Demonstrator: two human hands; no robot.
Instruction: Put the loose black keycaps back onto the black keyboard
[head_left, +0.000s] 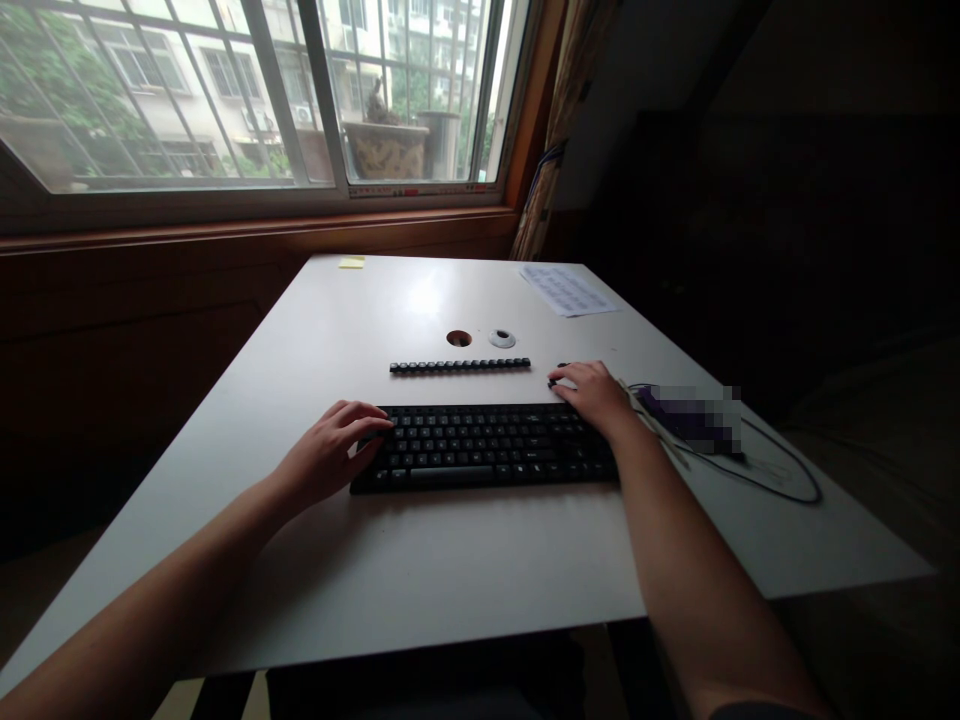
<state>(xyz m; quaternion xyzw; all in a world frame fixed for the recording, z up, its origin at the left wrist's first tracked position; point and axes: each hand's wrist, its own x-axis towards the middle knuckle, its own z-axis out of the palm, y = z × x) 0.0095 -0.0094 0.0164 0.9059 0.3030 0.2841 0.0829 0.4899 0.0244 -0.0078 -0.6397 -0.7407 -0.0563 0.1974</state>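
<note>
A black keyboard (487, 446) lies in the middle of a white table (420, 570). My left hand (330, 455) rests on the keyboard's left end, fingers curled over its upper left corner. My right hand (592, 393) sits at the keyboard's upper right corner, its fingertips pinched on a small dark keycap (556, 379) just beyond the keyboard. A row of loose black keycaps (459, 366) lies in a line on the table behind the keyboard, apart from both hands.
A cable hole (459, 338) and its white cover (502, 338) sit behind the keycap row. A printed sheet (566, 290) lies at the back right, a yellow sticky note (351, 263) at the back. A dark cable (780, 480) loops right of the keyboard. A window fills the far wall.
</note>
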